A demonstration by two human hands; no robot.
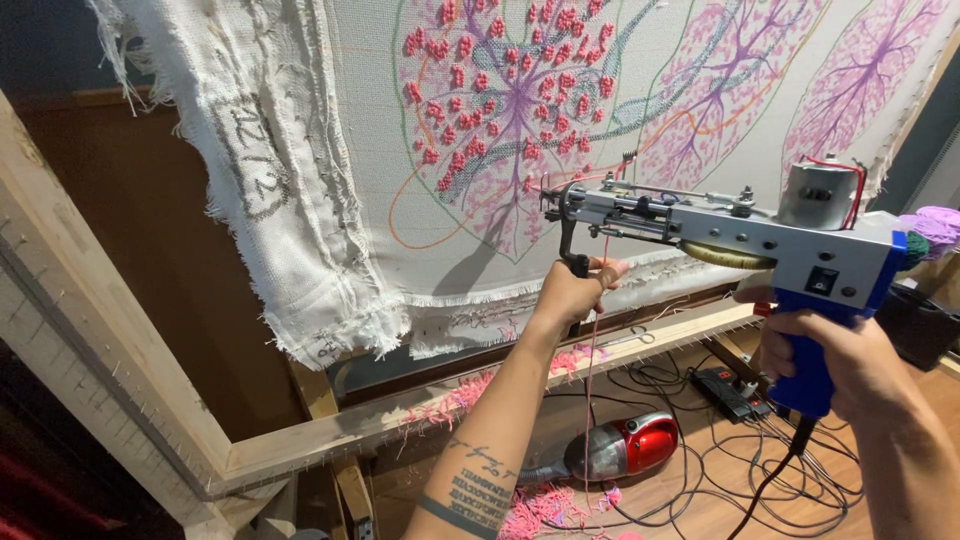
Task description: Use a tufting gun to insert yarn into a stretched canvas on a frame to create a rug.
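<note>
A blue and silver tufting gun (740, 240) points left at a white cloth (420, 150) stretched on a wooden frame (120, 380). My right hand (835, 355) is closed around the gun's blue grip. My left hand (572, 290) grips the black front handle under the gun's nose. A thin pink yarn (590, 400) hangs from the gun past my left wrist. The cloth bears leaf shapes in purple and pink, with raised pink tufts (500, 80) in the middle leaf. The needle tip sits close to that leaf's lower edge.
On the wooden floor below lie a red and grey hand vacuum (625, 448), a black power strip (730, 392) and tangled black cables (700, 470). Pink yarn scraps (540, 505) lie on the floor and along the frame's lower bar. Purple yarn (935, 225) sits at the right.
</note>
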